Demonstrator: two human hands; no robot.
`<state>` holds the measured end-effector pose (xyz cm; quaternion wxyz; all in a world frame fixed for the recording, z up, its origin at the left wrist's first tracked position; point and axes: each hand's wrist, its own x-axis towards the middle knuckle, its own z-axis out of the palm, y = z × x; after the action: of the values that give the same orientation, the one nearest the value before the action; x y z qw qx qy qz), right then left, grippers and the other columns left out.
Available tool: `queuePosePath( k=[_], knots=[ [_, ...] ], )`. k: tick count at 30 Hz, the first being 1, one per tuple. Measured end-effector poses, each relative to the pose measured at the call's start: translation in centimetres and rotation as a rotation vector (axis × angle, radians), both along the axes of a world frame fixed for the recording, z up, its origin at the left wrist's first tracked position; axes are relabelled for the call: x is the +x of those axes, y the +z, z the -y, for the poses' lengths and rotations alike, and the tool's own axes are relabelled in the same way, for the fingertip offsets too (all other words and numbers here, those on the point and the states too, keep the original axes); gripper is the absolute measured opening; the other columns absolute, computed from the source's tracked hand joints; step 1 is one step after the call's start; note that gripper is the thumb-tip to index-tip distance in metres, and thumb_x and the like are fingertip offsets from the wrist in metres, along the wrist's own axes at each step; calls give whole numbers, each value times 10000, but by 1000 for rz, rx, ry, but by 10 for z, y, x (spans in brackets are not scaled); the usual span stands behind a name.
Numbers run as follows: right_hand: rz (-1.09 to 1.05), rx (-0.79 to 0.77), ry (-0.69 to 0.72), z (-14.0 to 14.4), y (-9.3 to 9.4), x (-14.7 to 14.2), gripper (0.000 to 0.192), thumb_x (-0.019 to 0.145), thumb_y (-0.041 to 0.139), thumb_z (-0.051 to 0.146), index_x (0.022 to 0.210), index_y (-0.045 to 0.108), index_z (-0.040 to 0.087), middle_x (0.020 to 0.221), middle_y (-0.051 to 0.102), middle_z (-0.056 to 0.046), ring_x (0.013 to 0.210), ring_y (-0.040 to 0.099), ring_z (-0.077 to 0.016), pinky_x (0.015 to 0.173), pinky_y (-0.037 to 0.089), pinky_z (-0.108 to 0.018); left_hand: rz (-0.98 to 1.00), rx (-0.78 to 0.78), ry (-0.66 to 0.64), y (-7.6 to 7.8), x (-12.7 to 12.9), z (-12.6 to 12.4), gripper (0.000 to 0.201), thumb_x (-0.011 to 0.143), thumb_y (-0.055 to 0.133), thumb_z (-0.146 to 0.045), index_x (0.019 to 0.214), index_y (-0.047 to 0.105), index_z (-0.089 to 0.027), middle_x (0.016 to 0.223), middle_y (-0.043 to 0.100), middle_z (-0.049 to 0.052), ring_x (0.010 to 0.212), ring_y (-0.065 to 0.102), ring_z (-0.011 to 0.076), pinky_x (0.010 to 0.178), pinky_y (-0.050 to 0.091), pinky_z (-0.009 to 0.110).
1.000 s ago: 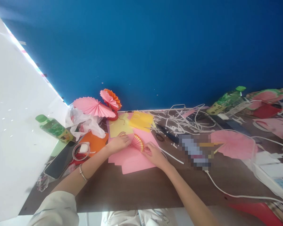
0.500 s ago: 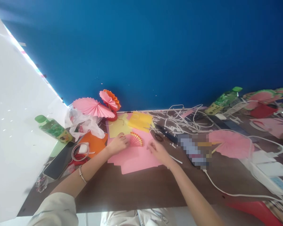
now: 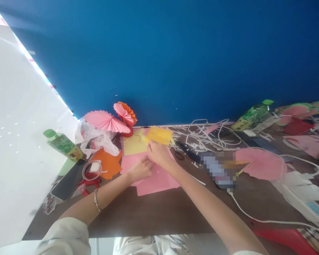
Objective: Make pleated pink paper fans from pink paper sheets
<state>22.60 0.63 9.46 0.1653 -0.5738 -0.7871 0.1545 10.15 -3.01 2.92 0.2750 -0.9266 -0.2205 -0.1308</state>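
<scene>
My left hand (image 3: pixel 141 169) rests with curled fingers on the pink paper sheets (image 3: pixel 159 179) in the middle of the brown table (image 3: pixel 159 212). My right hand (image 3: pixel 158 154) lies right beside and partly over it, fingertips at the near edge of the yellow sheet (image 3: pixel 161 135). The small pink-and-yellow pleated fan from the earlier frames is hidden where the two hands meet. A bracelet (image 3: pixel 96 200) sits on my left wrist.
Finished pink and orange paper fans (image 3: pixel 106 121) stand at the back left by a white plastic bag (image 3: pixel 95 140). Green bottles (image 3: pixel 62 144) (image 3: pixel 252 114), a phone (image 3: pixel 69 180), a cable coil (image 3: pixel 91 170), scissors (image 3: pixel 187 150), white paper strips (image 3: pixel 204 136), another pink fan (image 3: pixel 260 163) and a power strip (image 3: pixel 305 203) lie around.
My right hand swung from the right of the small fan to the left and back, over it and against my left hand. The fan has gone out of sight under the hands.
</scene>
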Motion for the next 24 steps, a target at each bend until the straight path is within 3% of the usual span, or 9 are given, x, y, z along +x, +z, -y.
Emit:
queuePosePath(
  k=[6, 12, 20, 24],
  knots=[
    [2, -65, 21, 33, -26, 13, 169, 852, 402, 166, 917, 557, 155, 898, 643, -125, 840, 595, -208, 675, 389, -261, 12, 71, 56, 3, -4, 6, 285, 721, 374, 65, 730, 624, -71, 570, 574, 72, 523, 535, 162, 618, 390, 343],
    [-107, -133, -19, 40, -47, 30, 126, 838, 423, 200, 770, 529, 184, 759, 645, -54, 697, 603, -171, 595, 402, -244, 96, 60, 91, 2, -2, 8, 242, 740, 390, 45, 660, 570, -94, 545, 525, 45, 502, 506, 149, 568, 357, 311],
    [-257, -158, -54, 44, -63, 40, 101, 810, 463, 218, 724, 508, 190, 710, 626, -46, 657, 589, -169, 594, 410, -263, 147, -111, 159, 0, 1, 9, 203, 774, 379, 9, 772, 547, -104, 744, 610, 107, 612, 560, 182, 617, 378, 332],
    [-328, -168, -70, 45, -63, 42, 100, 803, 458, 227, 728, 513, 190, 713, 623, -45, 646, 580, -170, 598, 415, -277, 220, -297, 253, -4, 3, 8, 189, 775, 376, -22, 765, 529, -132, 614, 581, 65, 598, 563, 191, 635, 398, 328]
  ],
)
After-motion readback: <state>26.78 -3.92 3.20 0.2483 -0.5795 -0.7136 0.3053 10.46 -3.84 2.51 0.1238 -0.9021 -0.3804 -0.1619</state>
